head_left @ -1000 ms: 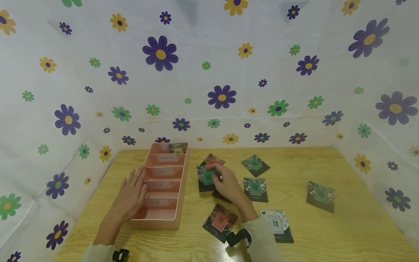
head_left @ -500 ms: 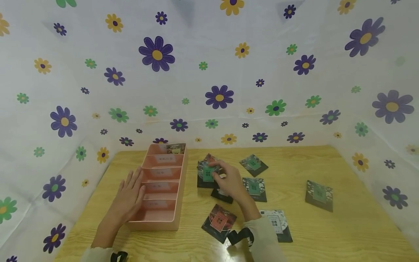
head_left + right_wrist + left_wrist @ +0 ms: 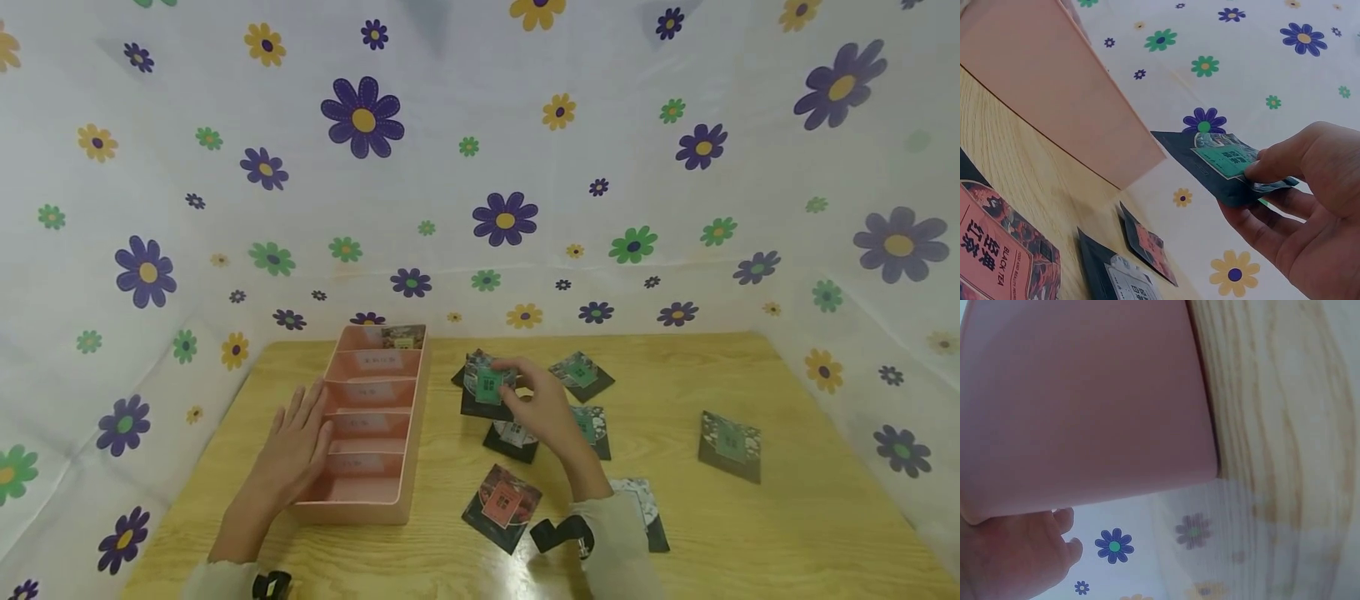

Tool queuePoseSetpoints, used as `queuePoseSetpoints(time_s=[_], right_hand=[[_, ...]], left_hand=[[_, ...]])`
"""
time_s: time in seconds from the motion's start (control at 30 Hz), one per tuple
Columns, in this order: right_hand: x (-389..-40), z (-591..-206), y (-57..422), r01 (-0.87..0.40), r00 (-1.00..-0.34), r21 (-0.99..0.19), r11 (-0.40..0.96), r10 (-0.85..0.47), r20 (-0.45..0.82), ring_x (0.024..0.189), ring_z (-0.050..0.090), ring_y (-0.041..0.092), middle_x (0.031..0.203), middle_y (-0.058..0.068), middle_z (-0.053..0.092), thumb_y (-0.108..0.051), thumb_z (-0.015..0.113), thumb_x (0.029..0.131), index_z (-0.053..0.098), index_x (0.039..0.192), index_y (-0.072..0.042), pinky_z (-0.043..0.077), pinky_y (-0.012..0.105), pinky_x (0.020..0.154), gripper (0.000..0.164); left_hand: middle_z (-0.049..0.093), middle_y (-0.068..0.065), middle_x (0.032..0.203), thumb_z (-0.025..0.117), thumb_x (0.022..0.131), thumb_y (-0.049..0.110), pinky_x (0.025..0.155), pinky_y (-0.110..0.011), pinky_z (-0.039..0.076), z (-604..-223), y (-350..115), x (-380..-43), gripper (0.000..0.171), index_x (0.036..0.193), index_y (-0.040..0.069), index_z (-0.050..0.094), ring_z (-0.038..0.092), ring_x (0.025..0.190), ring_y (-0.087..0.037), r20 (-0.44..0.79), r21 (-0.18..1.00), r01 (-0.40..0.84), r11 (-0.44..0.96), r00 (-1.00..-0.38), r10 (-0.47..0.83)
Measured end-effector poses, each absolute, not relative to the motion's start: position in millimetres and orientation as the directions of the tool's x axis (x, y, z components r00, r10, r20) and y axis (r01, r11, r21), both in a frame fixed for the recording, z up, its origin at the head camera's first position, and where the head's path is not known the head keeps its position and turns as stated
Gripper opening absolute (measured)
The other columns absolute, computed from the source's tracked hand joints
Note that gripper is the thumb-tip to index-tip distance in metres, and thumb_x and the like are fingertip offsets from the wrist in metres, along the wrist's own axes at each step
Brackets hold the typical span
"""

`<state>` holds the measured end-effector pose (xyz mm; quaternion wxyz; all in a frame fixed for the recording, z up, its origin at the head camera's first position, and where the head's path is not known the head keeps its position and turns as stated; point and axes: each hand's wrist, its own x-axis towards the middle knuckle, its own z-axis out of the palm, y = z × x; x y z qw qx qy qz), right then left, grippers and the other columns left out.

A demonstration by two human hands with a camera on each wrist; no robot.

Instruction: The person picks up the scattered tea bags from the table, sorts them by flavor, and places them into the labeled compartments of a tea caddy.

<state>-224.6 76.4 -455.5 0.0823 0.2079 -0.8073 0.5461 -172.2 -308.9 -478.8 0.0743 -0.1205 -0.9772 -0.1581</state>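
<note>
Compared with half a second ago, the green packet (image 3: 486,392) has shifted slightly right in the head view, and more of the white packet (image 3: 512,439) below it shows. The right hand (image 3: 543,408) has moved right with it, covering more of the small-pattern packet (image 3: 596,425) behind the wrist. The left hand (image 3: 292,450) looks unchanged.

The pink box (image 3: 360,513) stands left of centre, divided into a column of five labelled compartments. A brown packet (image 3: 403,337) lies in the right part of the top one.

The right hand pinches the green packet at its right edge, thumb on the label and the other fingers curled underneath. In the right wrist view the packet is tilted and held above the table (image 3: 750,533), centre right of the frame. The left hand lies along the box's left side, its fingers extended towards the top of the frame, close together, and its thumb near the rim.

A red packet (image 3: 502,504) lies at lower centre. Another, the far red packet (image 3: 1150,247), shows near the white one at the bottom of the right wrist view. One pale packet (image 3: 651,517) is partly behind the right sleeve (image 3: 618,546); a grey-green packet (image 3: 730,446) lies apart at right.
</note>
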Motion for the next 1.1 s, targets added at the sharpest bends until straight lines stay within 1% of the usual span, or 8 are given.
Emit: queuePoseSetpoints(time_s=[0.1,0.33,0.5,0.7,0.93,1.03,1.1], right_hand=[[-223,-453,77,-0.410,-0.905,-0.858,0.309,-0.253,0.341,0.112,0.066,0.030,0.132,0.005,0.066,-0.004,0.065,0.099,0.068,0.129,-0.013,0.059,0.039,0.079,0.031],[-221,-448,75,-0.419,-0.900,-0.864,0.278,-0.256,0.354,0.115,0.066,0.031,0.133,0.005,0.065,-0.005,0.066,0.100,0.067,0.130,-0.015,0.061,0.041,0.082,0.032],[-217,-442,72,-0.428,-0.893,-0.869,0.247,-0.266,0.364,0.116,0.067,0.031,0.135,0.006,0.065,-0.005,0.068,0.099,0.067,0.131,-0.015,0.061,0.041,0.083,0.034],[-214,-438,69,-0.441,-0.888,-0.865,0.240,-0.258,0.381,0.112,0.068,0.029,0.134,0.006,0.065,-0.006,0.069,0.098,0.067,0.131,-0.015,0.061,0.044,0.083,0.034],[-213,-435,65,-0.447,-0.888,-0.861,0.242,-0.240,0.393,0.106,0.069,0.023,0.133,0.003,0.066,-0.010,0.071,0.098,0.068,0.130,-0.017,0.060,0.048,0.086,0.033],[-212,-434,62,-0.458,-0.883,-0.857,0.235,-0.230,0.409,0.105,0.070,0.023,0.132,0.004,0.067,-0.009,0.072,0.098,0.069,0.130,-0.016,0.060,0.047,0.084,0.033],[-211,-433,60,-0.461,-0.882,-0.859,0.222,-0.227,0.414,0.104,0.070,0.024,0.132,0.005,0.067,-0.007,0.071,0.098,0.068,0.130,-0.015,0.061,0.045,0.083,0.033]], left_hand=[[0.016,-0.020,0.169,0.032,0.112,0.029,0.118,-0.070,0.012,-478,-308,-173,0.060,0.161,-0.005,0.022,0.008,0.155,-0.045,0.184,0.281,0.259,0.924,-0.959,0.214],[0.016,-0.020,0.169,0.032,0.112,0.029,0.118,-0.070,0.011,-477,-308,-174,0.060,0.161,-0.005,0.021,0.007,0.155,-0.044,0.182,0.281,0.257,0.925,-0.960,0.211],[0.018,-0.020,0.169,0.033,0.112,0.028,0.118,-0.070,0.013,-478,-308,-173,0.059,0.160,-0.005,0.023,0.010,0.155,-0.045,0.193,0.277,0.257,0.926,-0.959,0.209],[0.019,-0.021,0.168,0.032,0.112,0.028,0.116,-0.071,0.015,-480,-309,-173,0.059,0.160,-0.005,0.023,0.011,0.155,-0.045,0.206,0.273,0.265,0.925,-0.955,0.213],[0.019,-0.020,0.169,0.035,0.112,0.027,0.118,-0.070,0.012,-481,-311,-174,0.059,0.160,-0.005,0.024,0.010,0.155,-0.044,0.219,0.294,0.265,0.918,-0.954,0.205],[0.019,-0.021,0.169,0.035,0.112,0.027,0.117,-0.071,0.013,-479,-311,-174,0.059,0.160,-0.005,0.024,0.010,0.154,-0.045,0.210,0.285,0.263,0.922,-0.955,0.208],[0.019,-0.021,0.169,0.035,0.112,0.027,0.117,-0.071,0.013,-477,-310,-173,0.059,0.160,-0.006,0.024,0.011,0.154,-0.046,0.193,0.276,0.257,0.926,-0.959,0.208]])
